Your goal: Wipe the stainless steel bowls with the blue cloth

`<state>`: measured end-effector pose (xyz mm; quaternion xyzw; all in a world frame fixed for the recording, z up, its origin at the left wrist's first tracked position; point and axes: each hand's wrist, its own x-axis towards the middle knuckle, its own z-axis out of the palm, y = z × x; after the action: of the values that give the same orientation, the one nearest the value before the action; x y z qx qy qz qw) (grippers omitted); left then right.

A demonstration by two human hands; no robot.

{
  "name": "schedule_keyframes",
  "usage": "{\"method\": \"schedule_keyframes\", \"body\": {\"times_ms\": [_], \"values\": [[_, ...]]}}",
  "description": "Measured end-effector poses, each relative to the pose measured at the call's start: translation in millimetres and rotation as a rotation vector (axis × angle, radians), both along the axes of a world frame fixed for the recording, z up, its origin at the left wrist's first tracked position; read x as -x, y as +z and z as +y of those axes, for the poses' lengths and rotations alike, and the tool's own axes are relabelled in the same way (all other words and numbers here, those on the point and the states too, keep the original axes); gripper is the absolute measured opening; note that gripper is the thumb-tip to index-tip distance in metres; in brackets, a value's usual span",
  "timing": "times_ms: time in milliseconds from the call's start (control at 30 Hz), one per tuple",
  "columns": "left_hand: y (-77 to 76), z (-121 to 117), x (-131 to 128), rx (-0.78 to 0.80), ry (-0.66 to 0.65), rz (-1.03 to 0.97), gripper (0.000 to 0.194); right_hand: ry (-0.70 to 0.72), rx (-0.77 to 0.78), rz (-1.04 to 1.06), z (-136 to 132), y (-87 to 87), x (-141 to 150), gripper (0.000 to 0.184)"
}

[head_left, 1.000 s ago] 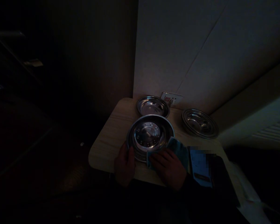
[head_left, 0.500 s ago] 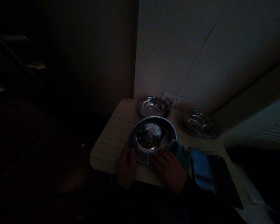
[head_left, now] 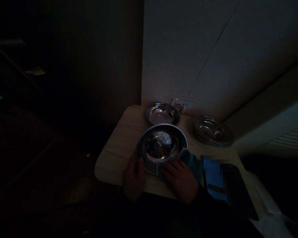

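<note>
Slid slightly right, the shiny steel basin [head_left: 161, 145] sits near the front edge of the bench [head_left: 114, 155], whose top extends left; left hand [head_left: 134, 178] clamped on its rim, right hand [head_left: 180, 180] on a teal cloth [head_left: 192, 162].

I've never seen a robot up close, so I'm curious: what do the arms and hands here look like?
They're a person's: left hand and right hand both ungloved, with no cables or markings visible. A dark long sleeve reaches near the right wrist; any left sleeve is lost in shadow. A thin pale curve shows by the left wrist, too dim to identify.
</note>
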<state>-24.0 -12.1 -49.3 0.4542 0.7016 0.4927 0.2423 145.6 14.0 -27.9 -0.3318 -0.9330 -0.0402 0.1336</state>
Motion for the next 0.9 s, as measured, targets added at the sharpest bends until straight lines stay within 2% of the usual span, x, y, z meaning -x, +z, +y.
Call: {"method": "schedule_keyframes", "body": {"times_ms": [267,433,533,633,767,900], "values": [[-2.3,-0.2,0.3,-0.018,-0.037,0.008,0.039,-0.067,0.044,-0.050,0.6,3.1,3.9,0.018],[-4.4,0.4,1.0,-0.063,-0.067,0.051,0.037,-0.091,0.139,-0.073,11.1,3.7,37.5,0.018],[-5.1,-1.5,1.1,-0.038,-0.020,0.053,0.036,-0.067,0.146,-0.071,21.5,6.0,50.4,0.020],[-4.7,-4.0,-0.3,-0.034,0.017,0.039,0.036,-0.020,0.144,-0.162,29.0,13.5,38.3,0.019],[-2.6,-4.7,-3.2,-0.058,0.010,0.047,0.038,-0.039,0.167,-0.303,32.5,22.0,15.8,0.016],[-2.0,-3.4,-2.0,-0.067,-0.026,0.043,0.038,0.005,0.151,-0.245,32.4,16.7,26.4,0.016]]}}
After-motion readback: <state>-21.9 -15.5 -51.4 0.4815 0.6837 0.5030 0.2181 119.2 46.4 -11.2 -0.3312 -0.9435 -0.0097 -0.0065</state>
